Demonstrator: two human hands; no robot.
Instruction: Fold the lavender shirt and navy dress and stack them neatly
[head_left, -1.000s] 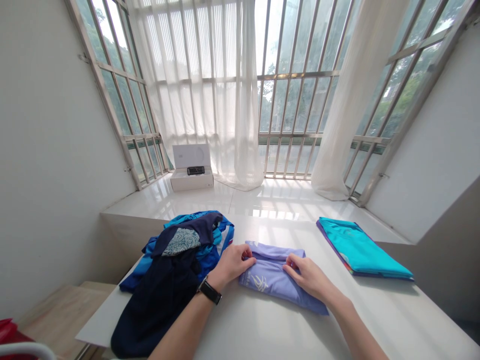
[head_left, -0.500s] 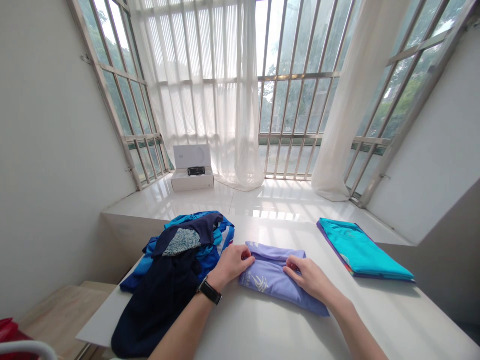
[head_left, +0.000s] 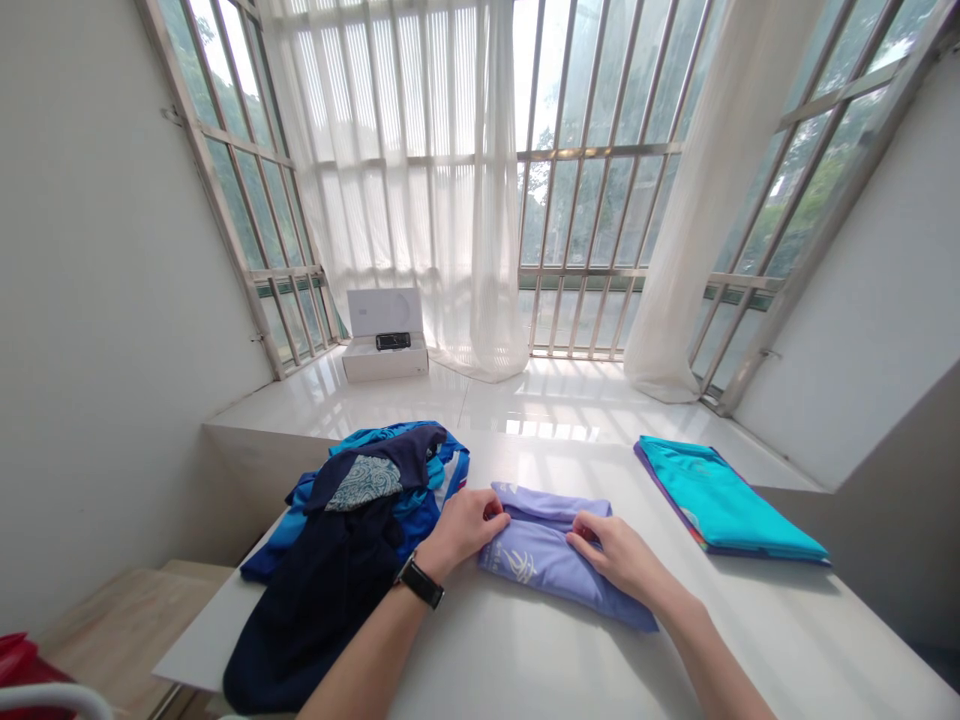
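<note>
A lavender garment with a white print, folded into a narrow bundle (head_left: 562, 565), lies in front of me on the white table (head_left: 480, 650). My left hand (head_left: 469, 525), with a black watch (head_left: 420, 582) on the wrist, pinches the bundle's left end. On the right part of the same bundle, my right hand (head_left: 611, 550) is closed with thumb and fingers gripping the fabric along the fold. The fingertips of both hands are partly hidden by the cloth and knuckles.
Left of my arm is a loose heap of dark navy and blue clothes (head_left: 322, 570). A flat folded stack with a turquoise garment on top (head_left: 735, 500) sits at right. An open white box (head_left: 386, 365) holding a black device stands on the windowsill (head_left: 300, 410).
</note>
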